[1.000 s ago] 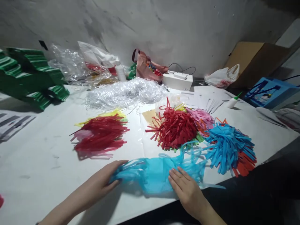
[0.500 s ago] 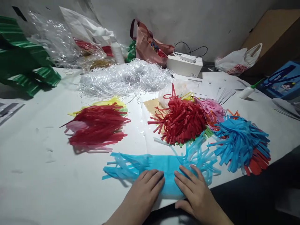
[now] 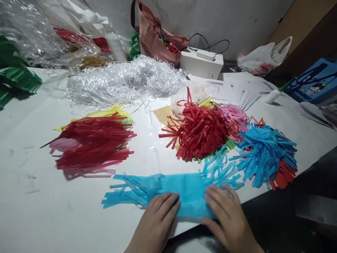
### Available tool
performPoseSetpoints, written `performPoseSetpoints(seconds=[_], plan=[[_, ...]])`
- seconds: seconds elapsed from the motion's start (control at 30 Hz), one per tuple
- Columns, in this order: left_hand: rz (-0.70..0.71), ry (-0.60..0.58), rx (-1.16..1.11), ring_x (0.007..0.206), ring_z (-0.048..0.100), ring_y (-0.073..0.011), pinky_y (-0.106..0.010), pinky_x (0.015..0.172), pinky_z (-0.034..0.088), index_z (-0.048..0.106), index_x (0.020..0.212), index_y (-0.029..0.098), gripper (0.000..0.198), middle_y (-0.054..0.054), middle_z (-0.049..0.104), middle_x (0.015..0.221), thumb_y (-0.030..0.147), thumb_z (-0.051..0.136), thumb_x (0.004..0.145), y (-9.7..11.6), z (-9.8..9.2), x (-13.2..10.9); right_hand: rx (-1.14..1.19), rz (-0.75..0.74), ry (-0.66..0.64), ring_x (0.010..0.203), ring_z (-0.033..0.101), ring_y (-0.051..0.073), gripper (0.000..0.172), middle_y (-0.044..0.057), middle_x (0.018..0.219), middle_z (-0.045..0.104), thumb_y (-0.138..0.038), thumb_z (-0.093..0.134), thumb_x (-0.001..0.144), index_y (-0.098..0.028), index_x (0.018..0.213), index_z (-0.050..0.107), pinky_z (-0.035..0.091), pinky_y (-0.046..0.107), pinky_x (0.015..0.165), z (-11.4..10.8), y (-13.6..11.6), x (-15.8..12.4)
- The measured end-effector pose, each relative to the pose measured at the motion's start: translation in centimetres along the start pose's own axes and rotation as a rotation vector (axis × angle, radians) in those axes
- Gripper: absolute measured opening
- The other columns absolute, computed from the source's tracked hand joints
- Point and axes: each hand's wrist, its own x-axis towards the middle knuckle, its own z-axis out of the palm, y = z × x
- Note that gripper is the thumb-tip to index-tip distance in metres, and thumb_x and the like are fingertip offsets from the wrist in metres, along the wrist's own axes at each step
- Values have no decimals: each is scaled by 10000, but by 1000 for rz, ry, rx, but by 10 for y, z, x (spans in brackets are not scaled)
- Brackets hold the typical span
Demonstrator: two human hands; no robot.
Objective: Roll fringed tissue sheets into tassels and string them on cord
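Observation:
A sheet of blue tissue paper (image 3: 185,188), cut into fringe at both ends, lies flat along the table's front edge. My left hand (image 3: 160,214) rests on its left half, fingers stretched out and lying flat. Toward the right end, my right hand (image 3: 226,211) is spread over the paper, slightly blurred, with its thumb apart near the lower edge. Fringe strips fan out past both hands. Just beyond the sheet sits a red tissue tassel bunch (image 3: 204,131), and a blue tassel bunch (image 3: 268,151) lies to its right.
Red fringed tissue sheets (image 3: 97,140) with yellow and pink ones lie at left. Behind are a heap of clear shiny string (image 3: 126,82), a pink bag (image 3: 155,35), a white box (image 3: 202,63) and a glue bottle (image 3: 273,95). Green foil (image 3: 18,77) stands far left.
My right hand has slid rightward along the blue tissue paper, widening the gap between my hands. The left hand stays on the paper. The view has shifted somewhat.

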Motion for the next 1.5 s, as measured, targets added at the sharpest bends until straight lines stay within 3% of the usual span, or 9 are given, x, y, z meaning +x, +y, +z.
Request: performPoseSetpoints(seconds=[0.07,0.33,0.57,0.73,0.97,1.1,1.23,1.4,1.5], plan=[[-8,5,-18,1074,638,-244,-376,897,499,669,1190,175,370,-92,738,1205,57,407,957,0,-1,2,88,-95,-41,1093,669,247,216,90,1084,762,-225,563,977,-128,1140,665,329,449,1137,-2,-12,10],[-15,20,-36,1060,633,-248,-404,873,481,683,1122,169,352,-94,752,1169,44,401,952,2,-5,-1,221,-58,-143,1004,685,216,230,66,1010,766,-74,484,957,-166,1070,662,419,479,1070,3,-13,14],[-111,-30,-81,1000,663,-285,-459,901,444,668,1160,186,310,-77,753,1163,394,548,964,9,-17,9,282,-30,-115,1122,655,230,204,97,1063,743,-46,473,944,-143,1055,613,415,460,1090,14,-11,5],[-159,-83,-156,798,686,-230,-387,763,499,689,1009,203,235,-44,781,955,174,458,977,4,-23,26,311,85,-63,968,684,210,194,42,892,735,-78,457,989,-170,1086,598,424,413,974,21,-13,16],[-362,-378,-110,616,669,-210,-291,517,465,660,867,184,263,-38,690,760,24,451,851,-19,-26,43,242,311,-29,697,595,184,226,10,732,662,-211,447,1032,-212,871,605,370,352,767,30,-13,37],[-119,-170,-18,882,686,-280,-408,738,525,654,1080,158,318,-109,732,1041,24,462,865,-19,-26,45,257,331,-60,684,577,181,241,6,724,657,-215,435,1038,-208,865,603,344,355,797,33,-11,38],[104,-76,-6,1033,628,-253,-428,930,435,623,1230,189,344,-36,733,1196,81,447,955,-4,-18,37,304,343,-93,724,590,184,232,4,758,674,-206,436,1034,-211,867,598,329,372,852,29,-10,36],[31,52,-6,1267,515,-263,-465,1135,300,691,848,204,212,-33,703,1260,231,534,988,9,-5,17,298,334,-87,730,618,170,200,-6,772,690,-204,467,1022,-213,875,601,349,367,859,26,-9,34],[102,75,-51,1362,459,-234,-452,1225,212,701,863,224,123,-4,690,1292,261,622,950,13,-2,1,278,342,-89,728,635,170,204,-6,773,699,-203,466,1019,-213,868,603,360,364,870,28,-8,33]])
